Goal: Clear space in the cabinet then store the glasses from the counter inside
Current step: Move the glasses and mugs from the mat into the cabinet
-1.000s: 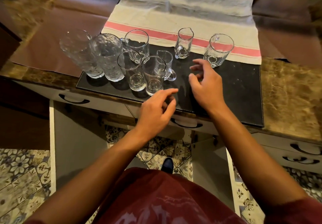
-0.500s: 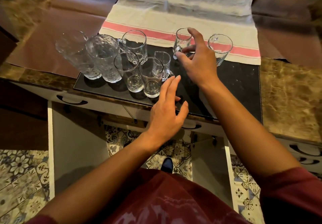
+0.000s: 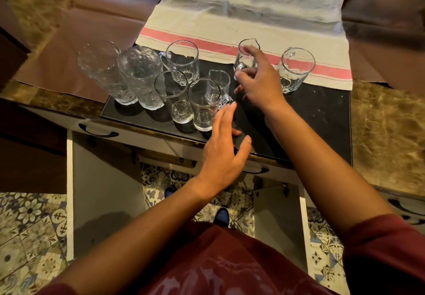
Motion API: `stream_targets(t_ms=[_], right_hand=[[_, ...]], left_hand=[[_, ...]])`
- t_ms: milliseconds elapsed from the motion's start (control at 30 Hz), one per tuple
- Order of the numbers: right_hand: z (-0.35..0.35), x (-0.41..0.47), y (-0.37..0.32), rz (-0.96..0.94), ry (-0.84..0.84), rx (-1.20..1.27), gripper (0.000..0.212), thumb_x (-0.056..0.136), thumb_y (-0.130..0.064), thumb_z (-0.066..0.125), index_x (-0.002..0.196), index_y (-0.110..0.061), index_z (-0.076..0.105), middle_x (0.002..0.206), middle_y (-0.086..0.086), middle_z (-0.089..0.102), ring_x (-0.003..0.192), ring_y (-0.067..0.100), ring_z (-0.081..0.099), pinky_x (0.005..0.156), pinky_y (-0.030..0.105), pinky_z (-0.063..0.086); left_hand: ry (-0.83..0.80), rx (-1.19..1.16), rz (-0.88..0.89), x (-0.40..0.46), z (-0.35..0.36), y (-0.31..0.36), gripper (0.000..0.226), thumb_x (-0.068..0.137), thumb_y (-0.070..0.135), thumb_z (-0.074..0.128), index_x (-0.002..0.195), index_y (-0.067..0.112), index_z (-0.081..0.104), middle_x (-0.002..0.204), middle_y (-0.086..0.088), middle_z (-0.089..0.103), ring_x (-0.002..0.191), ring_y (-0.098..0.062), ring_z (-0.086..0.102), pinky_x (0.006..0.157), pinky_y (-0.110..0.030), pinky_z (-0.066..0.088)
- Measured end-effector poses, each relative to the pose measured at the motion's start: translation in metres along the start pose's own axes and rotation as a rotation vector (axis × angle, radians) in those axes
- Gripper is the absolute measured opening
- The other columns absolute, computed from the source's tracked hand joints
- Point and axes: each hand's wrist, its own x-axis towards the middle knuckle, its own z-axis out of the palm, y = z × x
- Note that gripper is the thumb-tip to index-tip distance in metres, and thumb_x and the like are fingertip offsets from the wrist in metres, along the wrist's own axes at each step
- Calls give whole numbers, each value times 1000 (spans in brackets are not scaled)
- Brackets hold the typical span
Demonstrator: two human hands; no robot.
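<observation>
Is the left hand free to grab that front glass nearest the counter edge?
Probably yes. The left hand is open and holds nothing, its fingertips right beside the front glass, with nothing between them. The right hand is busy at the small spouted glass.

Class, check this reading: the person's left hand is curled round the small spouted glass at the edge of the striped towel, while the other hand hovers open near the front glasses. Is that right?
Not quite. In the head view it is the right hand whose fingers curl round the small spouted glass at the edge of the striped towel. The left hand is the one hovering open near the front glasses.
</observation>
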Motion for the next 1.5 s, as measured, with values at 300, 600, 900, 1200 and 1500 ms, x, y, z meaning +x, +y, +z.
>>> stream_targets(t_ms=[300,600,900,1200,1500], right_hand=[[-3,3,-6,86,-87,328,16,105,-25,48,121,-29,52,93,13,76,47,25,63,39,27,46],[-12,-9,2,76,33,174,7,103,-12,54,107,-18,53,76,10,75,38,24,51,36,22,37],[-28,-40,15,71,-1,107,7,101,-20,59,104,-17,53,79,3,78,39,25,58,35,29,43],[-45,-67,15,113,-73,233,19,96,-18,69,101,-5,57,81,13,78,60,36,73,41,29,49],[-60,-86,16,112,-71,223,16,93,-26,75,100,-13,71,78,12,78,60,31,75,41,26,48]], left_hand=[[-22,-93,-39,14,1,1,65,103,33,49,159,18,21,156,-3,32,105,3,60,89,-35,57],[-7,-84,-12,10,3,-6,58,104,31,53,154,12,32,137,1,43,91,-9,63,78,-31,57],[18,-92,10,5,1,-9,44,103,28,54,143,13,43,121,2,47,88,-11,61,74,-35,57],[-28,-110,-28,1,-13,-17,27,105,22,52,130,14,52,106,-6,57,80,-18,61,75,-47,57],[21,-135,3,-7,-22,-18,29,105,11,50,132,12,59,102,-5,62,69,-17,62,67,-39,59]])
